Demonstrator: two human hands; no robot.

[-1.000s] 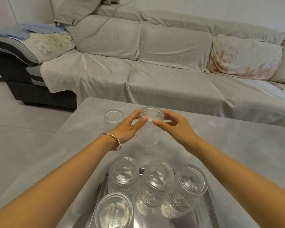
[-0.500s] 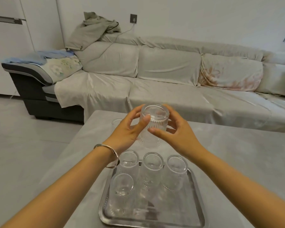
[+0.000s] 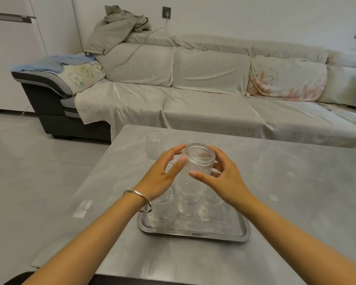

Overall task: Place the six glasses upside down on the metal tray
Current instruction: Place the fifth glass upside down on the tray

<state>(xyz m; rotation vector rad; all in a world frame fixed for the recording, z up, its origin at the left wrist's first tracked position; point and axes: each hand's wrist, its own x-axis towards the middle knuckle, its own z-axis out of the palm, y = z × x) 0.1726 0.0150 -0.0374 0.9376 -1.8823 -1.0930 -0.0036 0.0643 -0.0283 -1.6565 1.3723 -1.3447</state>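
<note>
Both my hands hold one ribbed clear glass point(image 3: 197, 167) in the air above the metal tray point(image 3: 224, 233), its thick base turned up. My left hand point(image 3: 162, 177), with a silver bangle at the wrist, touches its left side. From the right, my right hand point(image 3: 224, 179) grips it with thumb and fingers. Several ribbed glasses point(image 3: 160, 212) stand on the tray below, partly hidden by my hands. One more glass point(image 3: 154, 146) stands alone on the table behind, at the far left.
The grey table point(image 3: 286, 182) stretches wide to the right of the tray. A covered beige sofa point(image 3: 203, 95) runs along the table's far side. Grey tiled floor point(image 3: 39, 161) lies to the left.
The held glass has come up off the table and toward me over the tray, base now up. The view has pulled back and risen, so the tray looks smaller.
</note>
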